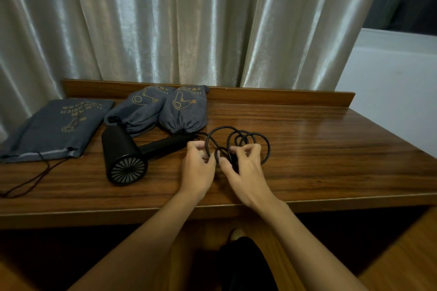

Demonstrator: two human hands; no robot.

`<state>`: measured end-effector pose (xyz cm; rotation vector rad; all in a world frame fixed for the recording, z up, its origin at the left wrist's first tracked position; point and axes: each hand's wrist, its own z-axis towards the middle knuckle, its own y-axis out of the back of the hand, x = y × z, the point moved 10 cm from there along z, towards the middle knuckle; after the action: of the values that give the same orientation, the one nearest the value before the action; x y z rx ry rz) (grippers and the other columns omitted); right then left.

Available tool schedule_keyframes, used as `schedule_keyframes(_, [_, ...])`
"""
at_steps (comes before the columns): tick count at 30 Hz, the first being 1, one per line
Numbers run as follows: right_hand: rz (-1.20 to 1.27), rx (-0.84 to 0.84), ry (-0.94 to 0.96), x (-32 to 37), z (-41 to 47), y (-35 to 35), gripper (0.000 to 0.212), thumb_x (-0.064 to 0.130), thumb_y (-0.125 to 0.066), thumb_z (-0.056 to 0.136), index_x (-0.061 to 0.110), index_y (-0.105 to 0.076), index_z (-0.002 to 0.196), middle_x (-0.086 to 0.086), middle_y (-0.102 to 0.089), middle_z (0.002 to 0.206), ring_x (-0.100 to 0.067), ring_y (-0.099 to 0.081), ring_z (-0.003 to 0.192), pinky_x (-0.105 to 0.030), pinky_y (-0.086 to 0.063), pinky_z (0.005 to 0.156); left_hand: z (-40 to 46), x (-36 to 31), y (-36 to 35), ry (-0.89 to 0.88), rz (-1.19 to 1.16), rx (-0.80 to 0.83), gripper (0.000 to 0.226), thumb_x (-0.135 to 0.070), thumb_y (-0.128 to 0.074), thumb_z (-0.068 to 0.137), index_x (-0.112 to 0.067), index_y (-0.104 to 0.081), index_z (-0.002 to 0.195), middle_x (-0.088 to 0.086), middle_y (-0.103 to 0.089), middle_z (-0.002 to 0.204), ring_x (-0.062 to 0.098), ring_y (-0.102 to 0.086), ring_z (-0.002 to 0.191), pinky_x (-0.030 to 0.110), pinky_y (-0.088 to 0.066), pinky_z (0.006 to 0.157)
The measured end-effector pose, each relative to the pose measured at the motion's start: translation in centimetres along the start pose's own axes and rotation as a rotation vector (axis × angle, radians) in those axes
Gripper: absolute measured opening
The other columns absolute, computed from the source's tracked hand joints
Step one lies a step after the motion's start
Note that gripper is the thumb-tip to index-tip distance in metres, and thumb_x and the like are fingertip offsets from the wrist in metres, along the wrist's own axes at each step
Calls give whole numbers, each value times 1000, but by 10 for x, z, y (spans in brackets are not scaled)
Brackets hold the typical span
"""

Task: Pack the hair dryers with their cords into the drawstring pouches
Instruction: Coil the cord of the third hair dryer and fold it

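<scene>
On desk (307, 139), both hands' fingers (221, 157) pinch black cord (236, 139) loops

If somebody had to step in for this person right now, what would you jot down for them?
Hands: left hand and right hand both pinch the looped black cord on the wooden table.
Things: the black hair dryer lies on its side, unpacked; the flat empty pouch lies to its left.
Done: two filled pouches at the back, drawstrings cinched.
Left: finish coiling the cord, slip dryer and cord into the flat pouch, pull it closed.
</scene>
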<state>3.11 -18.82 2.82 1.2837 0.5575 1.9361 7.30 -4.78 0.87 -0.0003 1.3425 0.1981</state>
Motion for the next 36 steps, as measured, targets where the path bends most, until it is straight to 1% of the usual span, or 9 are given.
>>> schedule_keyframes(6, [-256, -143, 119, 16, -2, 17, 40, 40, -61, 91, 11, -65, 117, 0, -50, 117, -16, -52, 109, -25, -49, 78, 3, 0, -2, -48, 71, 38, 8, -14, -57, 97, -16, -60, 104, 0, -70, 85, 10, -68, 80, 27, -55, 73])
schedule_keyframes(11, [-318, -255, 190, 27, -8, 28, 19, 16, -55, 94, 5, -65, 106, -6, -61, 106, -19, -64, 86, -28, -54, 60, 2, -4, 6, -77, 5, -55, 6, -15, -49, 100, -17, -55, 102, 4, -65, 80, 12, -65, 67, 20, -53, 57])
schedule_keyframes(17, [-218, -207, 0, -8, 1, 38, 20, 20, -49, 96, 18, -61, 113, 5, -56, 103, -12, -55, 96, -31, -51, 80, 2, 6, 17, 60, -212, -107, 13, -19, -41, 104, -16, -53, 109, 6, -55, 84, 14, -61, 47, 23, -49, 43])
schedule_keyframes(20, [-368, 68, 127, -6, 4, 10, 43, 29, -53, 94, 21, -52, 136, 5, -48, 127, -13, -35, 121, -32, -32, 102, 2, 7, 20, 73, -251, -112, 18, -20, -42, 104, -16, -58, 107, 5, -55, 79, 11, -55, 41, 21, -43, 38])
schedule_keyframes(22, [-192, 187, 136, -5, 1, 4, 54, 38, -50, 87, 24, -50, 139, 9, -43, 128, -10, -29, 123, -32, -25, 103, 1, 5, 22, 73, -285, -110, 19, -20, -42, 104, -18, -61, 103, 5, -54, 75, 11, -52, 40, 21, -41, 37])
schedule_keyframes(25, [77, -173, 116, 0, 10, 45, 45, 35, -40, 86, 24, -59, 126, 8, -49, 113, -9, -40, 110, -33, -34, 96, -1, -3, 24, 33, -301, -111, 20, -21, -43, 104, -19, -63, 101, 5, -53, 71, 12, -51, 39, 21, -40, 36])
schedule_keyframes(27, [-108, -305, 83, 7, 24, 61, 43, 40, -34, 96, 26, -52, 133, 7, -48, 119, -12, -42, 114, -33, -32, 93, -5, -12, 23, -33, -265, -112, 21, -22, -44, 104, -20, -64, 102, 3, -53, 68, 13, -50, 40, 22, -39, 36])
schedule_keyframes(31, [-494, 49, -46, -14, 63, 42, 38, 38, -34, 105, 31, -49, 139, 1, -59, 127, -23, -45, 123, -47, -26, 100, -9, -33, 24, -189, -165, -133, 20, -23, -47, 102, -18, -66, 102, -8, -52, 61, 12, -48, 44, 26, -41, 39])
schedule_keyframes(36, [118, 64, -138, -31, 69, 57, 27, 19, -51, 102, 14, -68, 122, 0, -70, 108, -18, -65, 104, -33, -53, 89, -1, -71, 24, -356, 36, -183, 17, -18, -52, 100, -11, -67, 97, -8, -60, 73, 6, -58, 67, 26, -48, 62])
